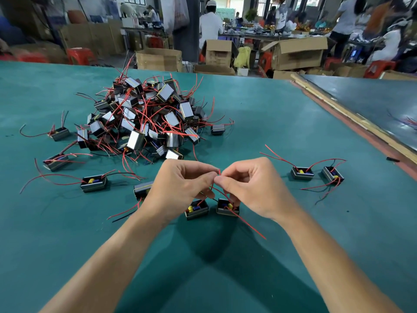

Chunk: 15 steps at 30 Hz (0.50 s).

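- The left hand (180, 184) and right hand (250, 188) are pinching thin red wires (219, 172) together.
- The wires are coming from the left box (196, 210) and right box (226, 208), both black and open, showing yellow parts.
- Both are lying on the desk (270, 123), near the pile (146, 118), on the person's side.

I see two small black open-topped boxes just apart on the mat. The left box (196, 210) stands flat, with yellow and blue parts showing inside. The right box (227, 207) lies at its 3 o'clock with similar parts. Red wires (219, 172) rise from both and meet at 12 o'clock, pinched between left hand (182, 184) and right hand (252, 186). A loose red lead (250, 226) trails off toward 4 o'clock.
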{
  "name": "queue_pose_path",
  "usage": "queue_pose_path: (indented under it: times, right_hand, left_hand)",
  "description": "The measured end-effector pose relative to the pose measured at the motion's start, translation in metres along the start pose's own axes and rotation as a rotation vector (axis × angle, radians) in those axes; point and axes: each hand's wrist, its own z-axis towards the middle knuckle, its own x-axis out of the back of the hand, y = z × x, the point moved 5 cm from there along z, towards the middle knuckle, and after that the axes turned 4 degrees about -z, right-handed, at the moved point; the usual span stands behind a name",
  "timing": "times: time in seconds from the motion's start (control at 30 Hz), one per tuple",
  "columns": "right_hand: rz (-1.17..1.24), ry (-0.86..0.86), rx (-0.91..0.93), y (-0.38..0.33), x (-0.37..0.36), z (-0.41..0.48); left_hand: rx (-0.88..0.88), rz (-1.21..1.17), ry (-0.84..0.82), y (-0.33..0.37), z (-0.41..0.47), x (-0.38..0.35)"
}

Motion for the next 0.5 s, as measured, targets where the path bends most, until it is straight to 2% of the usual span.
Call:
queue_pose_path:
  times: [0.3, 0.5]
  right_hand:
    - [-0.034, 0.047, 0.006, 0.004, 0.0021, 0.0018]
    - [-0.014, 0.055, 0.03, 0.0003, 0.0069, 0.0013]
  left_hand:
    - [-0.004, 0.047, -0.045, 0.0015, -0.0007, -0.0028]
    - [0.045, -0.026, -0.086, -0.0022, 0.0007, -0.0027]
